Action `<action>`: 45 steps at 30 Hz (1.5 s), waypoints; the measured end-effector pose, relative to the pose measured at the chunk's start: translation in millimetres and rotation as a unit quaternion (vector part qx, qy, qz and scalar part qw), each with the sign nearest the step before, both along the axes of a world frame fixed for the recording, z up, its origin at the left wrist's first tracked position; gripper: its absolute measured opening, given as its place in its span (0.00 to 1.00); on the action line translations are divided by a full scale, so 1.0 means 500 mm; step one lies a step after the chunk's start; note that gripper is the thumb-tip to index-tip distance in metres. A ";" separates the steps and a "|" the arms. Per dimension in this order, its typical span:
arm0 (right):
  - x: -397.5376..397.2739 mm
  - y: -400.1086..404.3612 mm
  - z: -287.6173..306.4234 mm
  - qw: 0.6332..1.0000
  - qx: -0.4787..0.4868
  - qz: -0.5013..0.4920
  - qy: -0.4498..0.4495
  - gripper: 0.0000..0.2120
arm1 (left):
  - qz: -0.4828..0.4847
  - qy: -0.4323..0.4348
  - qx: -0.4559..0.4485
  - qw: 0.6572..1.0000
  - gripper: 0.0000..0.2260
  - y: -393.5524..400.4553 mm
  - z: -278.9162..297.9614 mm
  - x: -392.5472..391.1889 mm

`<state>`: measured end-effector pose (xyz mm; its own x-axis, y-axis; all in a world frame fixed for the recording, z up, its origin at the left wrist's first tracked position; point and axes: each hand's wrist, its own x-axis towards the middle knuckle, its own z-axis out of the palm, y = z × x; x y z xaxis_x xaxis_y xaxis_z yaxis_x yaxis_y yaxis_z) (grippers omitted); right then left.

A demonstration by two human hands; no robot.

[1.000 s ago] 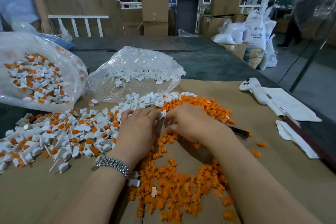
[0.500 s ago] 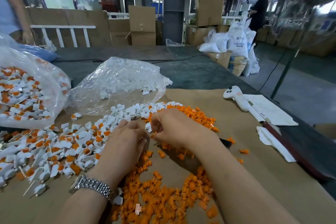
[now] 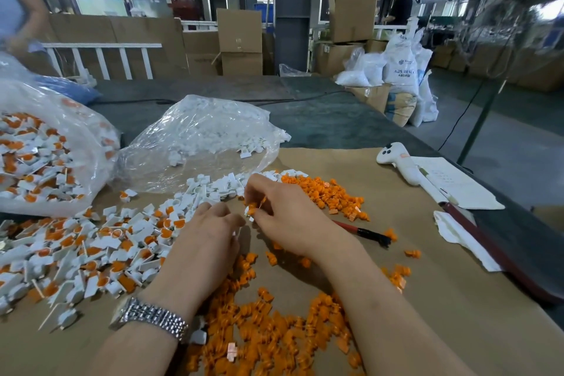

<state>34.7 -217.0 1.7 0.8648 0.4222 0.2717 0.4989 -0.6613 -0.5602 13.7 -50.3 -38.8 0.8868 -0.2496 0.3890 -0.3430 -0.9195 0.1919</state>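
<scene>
The right hand point(image 3: 287, 223) pinches a plug point(image 3: 253, 209); left hand point(image 3: 204, 244) curled, grip hidden. Finished pile point(image 3: 91, 247) at 9 o'clock; many loose plugs point(image 3: 274, 342) left.

Smooth, matt plastic for the orange pieces point(image 3: 274, 342) and white pieces point(image 3: 213, 189); thin clear plastic, glossy and crinkled, for the bag point(image 3: 198, 131); matt brown paper point(image 3: 421, 299) over the dark, rough-looking counter point(image 3: 335, 122); polished metal links on the watch point(image 3: 152, 317); smooth glossy white plastic on the controller point(image 3: 396, 159); matt white paper sheet point(image 3: 451, 180)
</scene>
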 end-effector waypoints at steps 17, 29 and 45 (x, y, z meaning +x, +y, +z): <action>0.002 -0.003 -0.011 1.000 -0.009 -0.026 0.011 0.07 | -0.034 0.008 0.013 0.999 0.10 0.001 0.016 -0.014; 0.012 -0.010 -0.011 0.998 -0.020 -0.061 0.015 0.12 | -0.030 0.014 -0.015 0.999 0.08 -0.004 0.025 -0.023; -0.005 -0.025 0.018 0.921 0.347 0.041 0.170 0.04 | -0.002 0.187 -0.601 0.777 0.02 0.012 0.056 -0.024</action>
